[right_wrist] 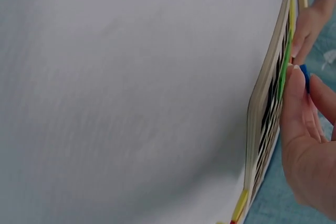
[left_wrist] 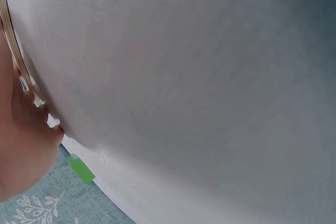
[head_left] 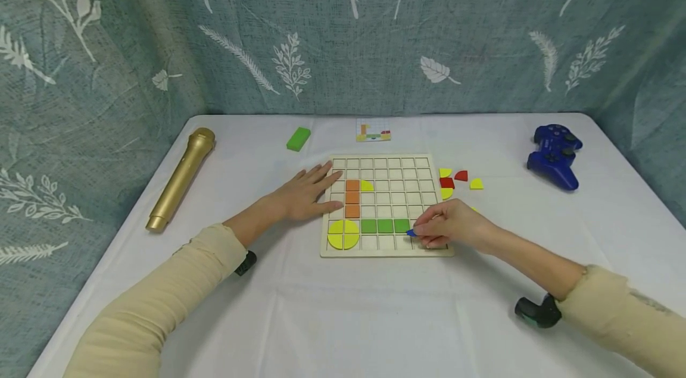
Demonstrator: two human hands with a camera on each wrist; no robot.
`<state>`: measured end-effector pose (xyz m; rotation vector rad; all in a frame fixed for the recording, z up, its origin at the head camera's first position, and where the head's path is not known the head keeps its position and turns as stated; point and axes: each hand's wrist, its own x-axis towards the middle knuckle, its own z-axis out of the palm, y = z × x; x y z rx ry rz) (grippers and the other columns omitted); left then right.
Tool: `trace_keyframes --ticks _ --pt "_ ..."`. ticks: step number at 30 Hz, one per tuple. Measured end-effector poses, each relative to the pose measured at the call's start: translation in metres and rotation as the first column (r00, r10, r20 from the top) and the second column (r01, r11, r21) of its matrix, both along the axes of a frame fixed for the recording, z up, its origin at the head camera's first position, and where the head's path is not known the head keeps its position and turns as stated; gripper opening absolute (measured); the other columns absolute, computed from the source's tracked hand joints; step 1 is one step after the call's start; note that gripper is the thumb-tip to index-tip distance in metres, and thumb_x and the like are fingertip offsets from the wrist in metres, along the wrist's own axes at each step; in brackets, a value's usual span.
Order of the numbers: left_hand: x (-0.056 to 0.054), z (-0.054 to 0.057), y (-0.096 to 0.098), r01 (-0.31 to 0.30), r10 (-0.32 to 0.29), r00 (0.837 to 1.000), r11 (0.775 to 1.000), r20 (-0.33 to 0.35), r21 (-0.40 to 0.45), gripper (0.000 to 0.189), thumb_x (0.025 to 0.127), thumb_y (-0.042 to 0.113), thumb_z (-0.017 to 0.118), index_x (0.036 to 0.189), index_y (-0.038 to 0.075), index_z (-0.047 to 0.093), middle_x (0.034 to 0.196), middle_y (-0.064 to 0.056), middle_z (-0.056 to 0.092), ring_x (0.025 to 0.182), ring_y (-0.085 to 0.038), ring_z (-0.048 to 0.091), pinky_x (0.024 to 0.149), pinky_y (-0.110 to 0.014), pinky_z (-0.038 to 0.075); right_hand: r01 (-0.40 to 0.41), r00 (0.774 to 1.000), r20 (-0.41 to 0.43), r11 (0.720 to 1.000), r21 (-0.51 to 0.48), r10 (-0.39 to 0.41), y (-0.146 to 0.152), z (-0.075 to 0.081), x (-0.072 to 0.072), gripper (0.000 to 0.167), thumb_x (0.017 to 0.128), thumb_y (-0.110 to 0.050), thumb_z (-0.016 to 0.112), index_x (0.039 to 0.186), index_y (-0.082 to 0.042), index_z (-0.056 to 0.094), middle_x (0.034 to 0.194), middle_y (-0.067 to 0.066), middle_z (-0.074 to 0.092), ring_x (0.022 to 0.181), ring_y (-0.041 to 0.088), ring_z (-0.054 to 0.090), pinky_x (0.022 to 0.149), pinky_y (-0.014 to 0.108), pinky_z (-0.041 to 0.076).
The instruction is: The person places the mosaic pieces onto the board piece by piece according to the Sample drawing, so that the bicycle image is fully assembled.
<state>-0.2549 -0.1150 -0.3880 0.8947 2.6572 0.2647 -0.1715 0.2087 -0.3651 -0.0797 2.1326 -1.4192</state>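
Note:
A wooden grid board [head_left: 384,253] lies on the white table in the head view. My left hand [head_left: 308,194] rests with fingers spread on the board's left edge. Between thumb and fingers, my right hand [head_left: 447,223] pinches a small blue piece [head_left: 411,233] over the lower right part of the board; the right wrist view shows the same blue piece [right_wrist: 305,76] at the fingertips. Orange squares [head_left: 352,196] form a column, with a yellow quarter-circle [head_left: 367,186] beside its top. Yellow quarters make a circle [head_left: 343,234] at lower left, and green squares [head_left: 385,226] run right from there.
Loose red quarter-circles [head_left: 461,175] and yellow quarter-circles [head_left: 476,184] lie right of the board. Behind it are a pattern card [head_left: 373,130] and a green block [head_left: 298,139]. A gold microphone [head_left: 182,178] lies far left, a blue game controller [head_left: 555,156] far right.

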Motion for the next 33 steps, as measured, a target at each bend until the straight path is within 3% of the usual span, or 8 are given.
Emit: trace_keyframes --ticks 9,19,33 --pt "-0.001 -0.001 0.0 -0.004 0.004 1.0 1.0 -0.001 -0.002 0.078 0.096 0.061 0.036 0.155 0.019 0.007 0.158 -0.009 -0.005 0.144 -0.028 -0.002 0.113 -0.05 0.002 0.026 1.0 0.013 1.0 0.005 -0.026 -0.022 -0.004 0.003 0.021 0.085 -0.012 0.074 0.096 0.004 0.066 0.08 0.013 0.07 0.064 0.016 0.067 0.063 0.026 0.056" --pt "-0.001 0.0 0.002 -0.003 0.003 1.0 1.0 -0.003 -0.004 0.078 0.096 0.062 0.036 0.155 0.02 0.007 0.158 -0.008 -0.005 0.144 -0.028 -0.002 0.113 -0.05 0.002 0.024 0.999 -0.043 0.999 0.039 -0.023 -0.039 -0.008 0.004 0.017 0.085 -0.012 0.074 0.091 0.002 0.067 0.08 0.011 0.071 0.063 0.016 0.066 0.061 0.026 0.055" --pt "-0.002 -0.002 0.0 -0.005 0.005 1.0 1.0 -0.002 -0.012 0.078 0.096 0.062 0.036 0.155 0.02 0.007 0.158 -0.008 -0.005 0.144 -0.028 -0.002 0.113 -0.049 0.002 -0.031 0.996 -0.08 0.996 0.078 0.037 -0.043 -0.005 0.005 0.013 0.09 -0.012 0.068 0.09 0.001 0.069 0.079 0.009 0.069 0.067 0.018 0.065 0.064 0.03 0.056"
